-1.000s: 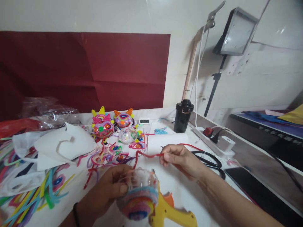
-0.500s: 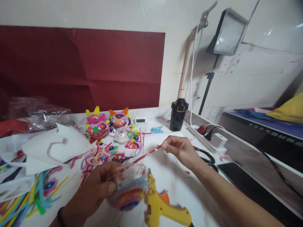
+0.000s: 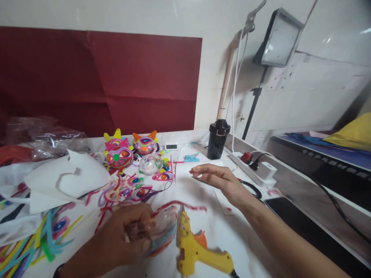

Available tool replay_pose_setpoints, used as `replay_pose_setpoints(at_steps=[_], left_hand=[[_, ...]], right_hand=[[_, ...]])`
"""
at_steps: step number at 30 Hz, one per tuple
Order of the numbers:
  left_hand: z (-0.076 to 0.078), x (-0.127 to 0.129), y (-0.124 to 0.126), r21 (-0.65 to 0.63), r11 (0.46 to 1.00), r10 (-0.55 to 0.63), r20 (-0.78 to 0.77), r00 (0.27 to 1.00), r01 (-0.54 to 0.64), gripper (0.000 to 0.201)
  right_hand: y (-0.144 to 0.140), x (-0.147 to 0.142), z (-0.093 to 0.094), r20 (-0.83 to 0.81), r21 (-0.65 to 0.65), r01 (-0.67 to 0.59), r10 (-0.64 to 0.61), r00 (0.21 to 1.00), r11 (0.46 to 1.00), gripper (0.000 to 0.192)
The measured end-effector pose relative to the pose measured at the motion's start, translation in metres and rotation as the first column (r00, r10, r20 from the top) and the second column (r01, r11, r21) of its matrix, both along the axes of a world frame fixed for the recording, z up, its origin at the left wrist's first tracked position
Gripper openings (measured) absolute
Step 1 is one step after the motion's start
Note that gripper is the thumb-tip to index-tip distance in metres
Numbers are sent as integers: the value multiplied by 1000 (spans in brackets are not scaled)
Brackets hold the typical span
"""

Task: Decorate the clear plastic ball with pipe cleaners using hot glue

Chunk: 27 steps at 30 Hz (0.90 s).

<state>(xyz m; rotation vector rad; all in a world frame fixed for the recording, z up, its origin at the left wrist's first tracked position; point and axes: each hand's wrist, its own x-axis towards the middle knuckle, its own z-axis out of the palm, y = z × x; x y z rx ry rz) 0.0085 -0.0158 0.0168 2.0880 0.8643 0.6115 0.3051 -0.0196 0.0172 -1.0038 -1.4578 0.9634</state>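
Fingers of left hand [image 3: 127,233] clenched round clear ball [image 3: 162,229] w/ half-wrapped colour bands; right hand [image 3: 216,179] released, red pipe cleaner [image 3: 179,204] loose, glue gun [image 3: 199,256] untouched on desk [image 3: 203,227], more wrapping left

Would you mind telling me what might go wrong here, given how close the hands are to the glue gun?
The glue gun lies right beside the left hand, its nozzle near the ball; if it is hot, a finger could brush it. The red pipe cleaner hangs loose from the ball, free of the open right hand, and might snag or slip off. Loose pipe cleaners crowd the table, so pieces could tangle.
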Motion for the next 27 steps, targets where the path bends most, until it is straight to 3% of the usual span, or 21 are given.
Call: replay_pose_setpoints(at_steps=[2,4,7,12,16,18,22,27], left_hand=[[1,2,-6,102,995,2,-67,998,4,14],[2,3,-12,186,982,-13,-95,995,30,15],[2,4,-17,278,958,-45,-116,992,75,18],[2,4,-17,335,939,-52,-74,996,74,17],[2,2,-15,289,957,-39,23,999,30,16],[2,1,-14,247,969,-41,39,998,30,15],[1,1,-14,226,973,-58,48,997,45,15],[3,4,-16,328,943,-55,0,998,52,20]], right_hand=[[-8,-8,6,148,83,-42,30,988,996,20],[-17,-18,13,267,122,-184,146,952,975,23],[-28,-30,21,340,32,-346,315,886,938,28],[-28,-29,22,190,-175,-420,449,873,891,34],[-24,-24,19,48,-307,-508,546,836,805,37],[-24,-23,19,42,-335,-506,549,835,795,35],[-28,-22,22,163,-333,-420,490,856,844,21],[-34,-25,23,435,-109,-220,246,866,969,12]])
